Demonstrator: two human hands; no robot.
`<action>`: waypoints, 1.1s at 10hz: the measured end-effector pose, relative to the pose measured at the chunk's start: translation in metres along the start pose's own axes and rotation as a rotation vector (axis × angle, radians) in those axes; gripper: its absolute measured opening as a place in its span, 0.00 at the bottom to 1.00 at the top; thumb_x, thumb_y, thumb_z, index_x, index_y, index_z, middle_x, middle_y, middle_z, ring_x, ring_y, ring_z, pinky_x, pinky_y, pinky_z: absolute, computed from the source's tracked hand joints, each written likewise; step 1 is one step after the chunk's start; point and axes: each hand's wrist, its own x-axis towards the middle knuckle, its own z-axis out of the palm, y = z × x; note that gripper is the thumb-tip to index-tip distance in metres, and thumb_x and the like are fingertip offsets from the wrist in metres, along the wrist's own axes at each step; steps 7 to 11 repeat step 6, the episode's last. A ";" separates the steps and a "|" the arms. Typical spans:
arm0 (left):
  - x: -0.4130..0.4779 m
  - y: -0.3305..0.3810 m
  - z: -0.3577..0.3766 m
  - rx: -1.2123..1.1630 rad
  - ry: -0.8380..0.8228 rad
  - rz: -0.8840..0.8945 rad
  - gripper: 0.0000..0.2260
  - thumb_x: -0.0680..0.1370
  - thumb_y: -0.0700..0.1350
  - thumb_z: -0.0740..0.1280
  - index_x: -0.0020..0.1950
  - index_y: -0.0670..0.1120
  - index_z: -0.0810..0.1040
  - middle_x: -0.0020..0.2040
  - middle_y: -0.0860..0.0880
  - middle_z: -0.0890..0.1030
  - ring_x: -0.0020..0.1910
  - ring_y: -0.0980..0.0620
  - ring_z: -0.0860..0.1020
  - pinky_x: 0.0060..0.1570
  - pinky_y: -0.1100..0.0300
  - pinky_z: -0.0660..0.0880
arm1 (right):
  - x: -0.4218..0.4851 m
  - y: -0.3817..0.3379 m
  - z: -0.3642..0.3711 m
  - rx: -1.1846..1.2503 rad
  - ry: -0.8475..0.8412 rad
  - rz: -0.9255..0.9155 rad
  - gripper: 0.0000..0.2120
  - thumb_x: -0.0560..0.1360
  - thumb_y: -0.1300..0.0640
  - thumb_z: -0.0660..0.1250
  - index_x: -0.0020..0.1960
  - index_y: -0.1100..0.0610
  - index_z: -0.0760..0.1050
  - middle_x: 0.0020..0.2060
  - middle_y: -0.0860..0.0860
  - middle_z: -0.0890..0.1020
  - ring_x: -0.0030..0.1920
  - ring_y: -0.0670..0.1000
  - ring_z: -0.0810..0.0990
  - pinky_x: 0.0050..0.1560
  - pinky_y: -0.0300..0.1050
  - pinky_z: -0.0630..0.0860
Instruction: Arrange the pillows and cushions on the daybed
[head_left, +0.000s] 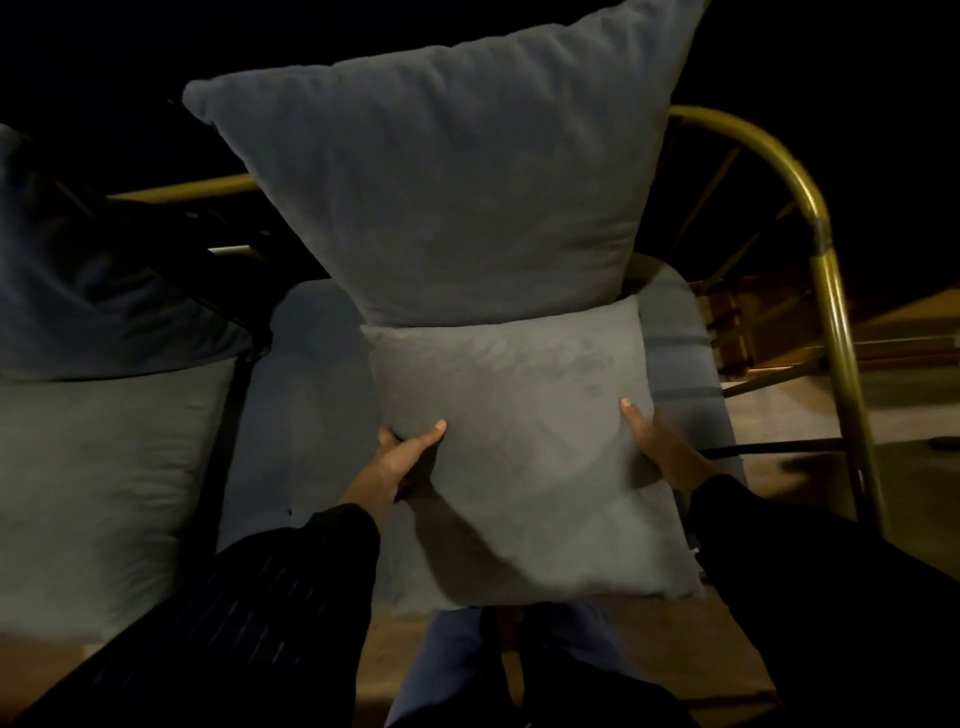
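A grey square cushion (524, 447) is held in front of me, its top edge touching the base of a large blue-grey pillow (452, 192) that leans upright against the brass rail. My left hand (402, 457) grips the cushion's left edge, thumb on its face. My right hand (662, 452) grips the right edge the same way. The daybed's blue mattress (306, 405) shows behind the cushion.
The brass daybed frame (831, 291) curves round the right end, with its back rail (182, 189) at the left. A pale cushion (98, 493) lies on the left with a dark blue pillow (88, 291) above it. Wooden floor (810, 426) lies to the right.
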 end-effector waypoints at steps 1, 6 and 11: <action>-0.024 0.014 0.019 0.351 0.082 0.092 0.52 0.69 0.60 0.75 0.81 0.50 0.46 0.79 0.40 0.58 0.77 0.36 0.61 0.75 0.41 0.61 | -0.013 -0.014 0.016 -0.291 0.188 -0.094 0.31 0.79 0.46 0.57 0.78 0.57 0.54 0.76 0.61 0.61 0.74 0.65 0.61 0.73 0.61 0.61; -0.112 0.058 0.068 1.425 -0.279 0.543 0.30 0.79 0.42 0.62 0.80 0.49 0.58 0.79 0.39 0.59 0.76 0.34 0.61 0.74 0.44 0.63 | -0.112 -0.023 0.035 -0.622 -0.089 -0.266 0.35 0.81 0.49 0.59 0.80 0.58 0.46 0.80 0.54 0.50 0.80 0.54 0.52 0.76 0.44 0.50; -0.112 0.058 0.068 1.425 -0.279 0.543 0.30 0.79 0.42 0.62 0.80 0.49 0.58 0.79 0.39 0.59 0.76 0.34 0.61 0.74 0.44 0.63 | -0.112 -0.023 0.035 -0.622 -0.089 -0.266 0.35 0.81 0.49 0.59 0.80 0.58 0.46 0.80 0.54 0.50 0.80 0.54 0.52 0.76 0.44 0.50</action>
